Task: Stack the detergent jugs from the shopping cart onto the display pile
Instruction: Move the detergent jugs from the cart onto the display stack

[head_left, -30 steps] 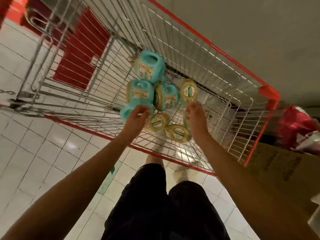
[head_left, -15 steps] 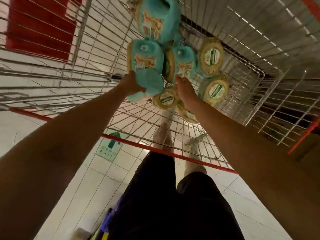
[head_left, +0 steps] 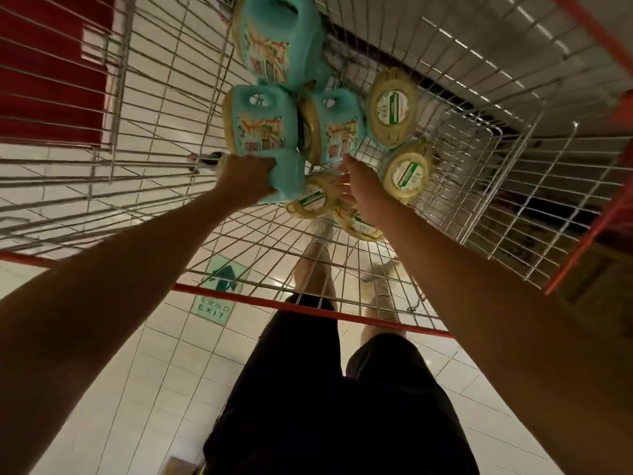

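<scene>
A: where was the teal detergent jug (head_left: 260, 125)?
B: lying in the wire shopping cart (head_left: 513, 166) beside the other jugs (head_left: 394, 108), left hand (head_left: 248, 180) wrapped round its near end. right hand (head_left: 363, 190) sat among them, grip kinda hidden, couldn't tell

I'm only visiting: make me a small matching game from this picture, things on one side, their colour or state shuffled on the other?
Things:
1 left hand
2 cart rim
3 EXIT sign
4 shorts

Descriptions:
A black
B green, on the floor
C grips a teal jug
D red

Pairs: 1-C, 2-D, 3-B, 4-A
</scene>
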Available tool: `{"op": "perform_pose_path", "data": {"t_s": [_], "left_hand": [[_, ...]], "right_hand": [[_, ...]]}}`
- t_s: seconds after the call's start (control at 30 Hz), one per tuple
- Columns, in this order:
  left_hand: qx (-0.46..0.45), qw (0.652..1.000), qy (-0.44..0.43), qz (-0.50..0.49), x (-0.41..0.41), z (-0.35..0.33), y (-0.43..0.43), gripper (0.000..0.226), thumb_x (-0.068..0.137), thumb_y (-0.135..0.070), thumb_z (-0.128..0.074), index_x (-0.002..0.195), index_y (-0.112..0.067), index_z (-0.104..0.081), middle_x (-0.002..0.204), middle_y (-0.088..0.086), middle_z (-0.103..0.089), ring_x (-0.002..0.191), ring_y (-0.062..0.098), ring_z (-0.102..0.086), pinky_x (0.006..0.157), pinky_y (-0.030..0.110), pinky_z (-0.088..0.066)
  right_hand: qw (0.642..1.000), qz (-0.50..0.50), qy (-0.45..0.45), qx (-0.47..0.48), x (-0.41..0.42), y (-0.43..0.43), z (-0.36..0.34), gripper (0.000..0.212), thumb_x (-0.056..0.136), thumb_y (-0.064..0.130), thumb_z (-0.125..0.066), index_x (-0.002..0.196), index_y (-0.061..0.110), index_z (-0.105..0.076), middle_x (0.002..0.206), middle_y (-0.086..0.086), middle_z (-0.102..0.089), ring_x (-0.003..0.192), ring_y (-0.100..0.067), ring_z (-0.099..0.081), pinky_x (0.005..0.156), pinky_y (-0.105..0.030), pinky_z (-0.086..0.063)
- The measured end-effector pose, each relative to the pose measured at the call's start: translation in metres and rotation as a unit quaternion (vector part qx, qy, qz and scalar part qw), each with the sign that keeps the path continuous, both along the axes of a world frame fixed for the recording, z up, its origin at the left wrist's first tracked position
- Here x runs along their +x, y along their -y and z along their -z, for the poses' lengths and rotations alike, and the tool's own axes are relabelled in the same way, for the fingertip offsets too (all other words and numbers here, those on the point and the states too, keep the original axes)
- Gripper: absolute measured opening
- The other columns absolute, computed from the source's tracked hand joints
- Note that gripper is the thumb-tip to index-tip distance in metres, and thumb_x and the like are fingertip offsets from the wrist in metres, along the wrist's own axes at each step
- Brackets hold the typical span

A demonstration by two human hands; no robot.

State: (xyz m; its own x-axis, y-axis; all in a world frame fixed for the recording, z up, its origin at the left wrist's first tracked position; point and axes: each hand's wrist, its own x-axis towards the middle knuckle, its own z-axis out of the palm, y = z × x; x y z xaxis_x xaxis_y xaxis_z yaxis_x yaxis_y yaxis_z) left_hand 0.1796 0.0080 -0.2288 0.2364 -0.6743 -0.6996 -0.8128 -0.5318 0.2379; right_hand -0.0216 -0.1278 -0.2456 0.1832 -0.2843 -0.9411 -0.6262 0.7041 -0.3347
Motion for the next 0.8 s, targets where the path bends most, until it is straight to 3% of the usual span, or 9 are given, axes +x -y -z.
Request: {"op": "perform_pose_path", "data": {"t_s": [0.1, 0.17, 0.27, 0.4, 0.53, 0.63, 0.7, 0.77, 0.8], "left_hand": [[-0.167, 0.978, 0.044, 0.118, -0.019, -0.035, 0.003, 0.028, 0.086, -0.02, -0.081, 0.11, -0.007, -0.077, 0.111, 0.02, -0.078, 0.107, 0.044, -0.073, 0.105, 0.057, -0.053], [-0.235, 0.958, 0.029, 0.161, -0.026, -0.063, 0.002, 0.037, 0.075, -0.009, -0.085, 0.111, -0.007, -0.078, 0.112, 0.02, -0.078, 0.109, 0.046, -0.073, 0.106, 0.063, -0.047], [-0.29, 0.929, -0.009, 0.229, -0.03, -0.105, 0.008, 0.054, 0.057, -0.001, -0.095, 0.108, -0.009, -0.079, 0.104, 0.012, -0.08, 0.105, 0.046, -0.073, 0.099, 0.071, -0.047], [-0.319, 0.893, -0.04, 0.315, -0.043, -0.15, 0.019, 0.051, 0.055, -0.002, -0.096, 0.101, -0.016, -0.08, 0.096, 0.004, -0.077, 0.101, 0.038, -0.075, 0.097, 0.069, -0.048], [-0.372, 0.878, -0.03, 0.3, -0.055, -0.178, 0.022, 0.047, 0.057, -0.012, -0.1, 0.101, -0.018, -0.082, 0.103, 0.006, -0.077, 0.106, 0.037, -0.073, 0.099, 0.068, -0.047], [-0.395, 0.905, -0.051, 0.149, -0.067, -0.19, 0.016, 0.061, 0.071, -0.039, -0.093, 0.126, -0.021, -0.072, 0.142, 0.013, -0.06, 0.134, 0.036, -0.051, 0.108, 0.066, -0.042], [-0.357, 0.916, -0.165, -0.078, -0.081, -0.2, 0.013, 0.093, 0.073, -0.055, -0.088, 0.149, -0.023, -0.046, 0.16, 0.003, -0.039, 0.147, 0.03, -0.04, 0.114, 0.059, -0.042], [-0.295, 0.843, -0.322, -0.314, -0.098, -0.21, 0.013, 0.106, 0.072, -0.06, -0.089, 0.155, -0.028, -0.032, 0.154, -0.015, -0.045, 0.143, 0.014, -0.051, 0.109, 0.045, -0.054], [-0.249, 0.805, -0.365, -0.396, -0.105, -0.218, 0.016, 0.102, 0.072, -0.065, -0.086, 0.154, -0.031, -0.034, 0.148, -0.017, -0.052, 0.135, 0.008, -0.058, 0.106, 0.042, -0.057]], "right_hand": [[1.0, 0.021, 0.005, 0.013, -0.002, 0.007, -0.014, 0.051, 0.109, 0.052, -0.048, 0.129, 0.007, -0.062, 0.114, -0.014, -0.066, 0.101, -0.027, -0.064, 0.081, -0.033, -0.054], [0.999, 0.035, 0.023, 0.029, -0.007, 0.011, -0.028, 0.047, 0.107, 0.052, -0.052, 0.124, 0.009, -0.063, 0.113, -0.012, -0.069, 0.103, -0.029, -0.066, 0.087, -0.036, -0.056], [0.979, 0.111, 0.111, 0.128, -0.019, 0.017, -0.051, 0.047, 0.104, 0.053, -0.057, 0.124, 0.012, -0.069, 0.114, -0.01, -0.077, 0.102, -0.029, -0.076, 0.083, -0.038, -0.063], [0.926, 0.137, 0.199, 0.291, -0.049, 0.022, -0.076, 0.078, 0.095, 0.066, -0.062, 0.147, 0.008, -0.058, 0.128, -0.018, -0.072, 0.114, -0.033, -0.073, 0.095, -0.046, -0.062], [0.92, 0.132, 0.218, 0.299, -0.08, 0.017, -0.096, 0.058, 0.096, 0.057, -0.068, 0.134, 0.012, -0.071, 0.136, -0.017, -0.066, 0.12, -0.033, -0.066, 0.108, -0.049, -0.052], [0.905, 0.181, 0.264, 0.279, -0.097, 0.008, -0.118, 0.06, 0.077, 0.055, -0.089, 0.123, 0.017, -0.08, 0.13, -0.013, -0.072, 0.117, -0.03, -0.071, 0.103, -0.048, -0.057], [0.877, 0.219, 0.34, 0.261, -0.101, -0.001, -0.143, 0.056, 0.086, 0.052, -0.083, 0.127, 0.014, -0.077, 0.131, -0.012, -0.073, 0.122, -0.028, -0.07, 0.106, -0.044, -0.055], [0.815, 0.248, 0.452, 0.263, -0.1, -0.008, -0.169, 0.046, 0.104, 0.036, -0.065, 0.136, 0.001, -0.068, 0.136, -0.018, -0.069, 0.132, -0.029, -0.063, 0.115, -0.038, -0.045], [0.832, 0.247, 0.456, 0.198, -0.1, -0.013, -0.183, 0.045, 0.098, 0.033, -0.073, 0.131, 0.002, -0.07, 0.127, -0.015, -0.074, 0.127, -0.027, -0.065, 0.111, -0.031, -0.047]]}}
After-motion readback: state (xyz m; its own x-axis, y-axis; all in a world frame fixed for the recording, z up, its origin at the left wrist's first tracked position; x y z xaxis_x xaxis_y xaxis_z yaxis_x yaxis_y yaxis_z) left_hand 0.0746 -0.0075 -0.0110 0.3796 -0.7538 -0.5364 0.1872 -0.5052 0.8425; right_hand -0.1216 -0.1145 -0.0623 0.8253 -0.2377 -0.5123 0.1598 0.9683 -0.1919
